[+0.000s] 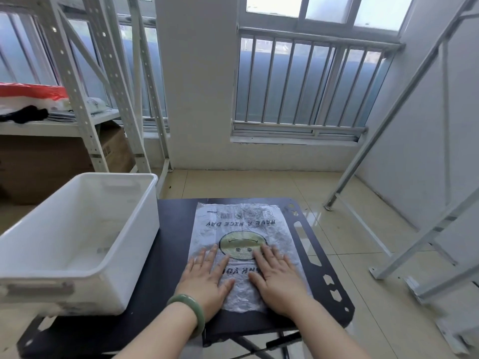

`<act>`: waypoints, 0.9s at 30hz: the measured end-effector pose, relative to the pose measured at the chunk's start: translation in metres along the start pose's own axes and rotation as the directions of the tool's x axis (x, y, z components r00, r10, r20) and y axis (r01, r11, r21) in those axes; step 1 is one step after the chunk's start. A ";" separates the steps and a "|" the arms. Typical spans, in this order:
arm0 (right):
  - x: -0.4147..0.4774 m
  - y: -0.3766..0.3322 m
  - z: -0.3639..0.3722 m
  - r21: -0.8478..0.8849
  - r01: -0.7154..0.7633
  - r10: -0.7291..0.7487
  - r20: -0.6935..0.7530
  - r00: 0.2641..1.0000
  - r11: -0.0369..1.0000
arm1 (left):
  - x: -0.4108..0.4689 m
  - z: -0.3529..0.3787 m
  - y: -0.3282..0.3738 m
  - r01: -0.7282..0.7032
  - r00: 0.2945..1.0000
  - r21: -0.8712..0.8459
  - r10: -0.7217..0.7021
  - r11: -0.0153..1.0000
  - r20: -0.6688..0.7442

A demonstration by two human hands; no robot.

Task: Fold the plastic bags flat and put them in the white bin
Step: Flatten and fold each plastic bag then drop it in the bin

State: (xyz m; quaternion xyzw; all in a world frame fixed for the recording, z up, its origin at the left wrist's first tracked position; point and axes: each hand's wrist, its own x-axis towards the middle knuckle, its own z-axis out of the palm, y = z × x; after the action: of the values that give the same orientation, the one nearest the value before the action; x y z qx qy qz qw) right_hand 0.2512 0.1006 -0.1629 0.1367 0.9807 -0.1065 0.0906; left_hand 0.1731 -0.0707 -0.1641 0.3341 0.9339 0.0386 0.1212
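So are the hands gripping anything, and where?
Nothing gripped: the left hand and right hand press flat on the near half of the clear smiley-print plastic bag on the black table.

Plastic bag (241, 226): translucent, yellow smiley print, lying flat and unfolded on black table (176, 229). White bin (103, 288): open-topped, standing upright at bag's nine o'clock.

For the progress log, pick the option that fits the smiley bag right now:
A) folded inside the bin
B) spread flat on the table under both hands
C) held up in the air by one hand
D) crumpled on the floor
B: the bag lies spread on the table, with the left hand and right hand pressed flat on its near half.
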 end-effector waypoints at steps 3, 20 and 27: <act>-0.004 0.017 -0.003 -0.003 -0.091 0.091 -0.027 0.996 0.996 | 0.000 -0.003 -0.008 0.044 0.999 0.001 -0.044 0.999 0.020; -0.019 0.048 -0.010 0.020 -0.263 0.261 -0.221 0.940 0.965 | -0.007 -0.025 -0.041 0.213 0.971 -0.136 -0.226 0.967 -0.083; -0.019 0.030 -0.013 0.017 -0.098 0.099 -0.170 0.980 0.995 | -0.005 -0.016 -0.017 -0.146 0.989 -0.060 0.145 0.988 -0.012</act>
State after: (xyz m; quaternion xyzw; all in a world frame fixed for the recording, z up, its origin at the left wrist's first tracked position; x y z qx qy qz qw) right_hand 0.2757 0.1275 -0.1522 0.1941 0.9764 -0.0938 0.0110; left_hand 0.1626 -0.0863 -0.1507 0.3973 0.9059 0.0770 0.1247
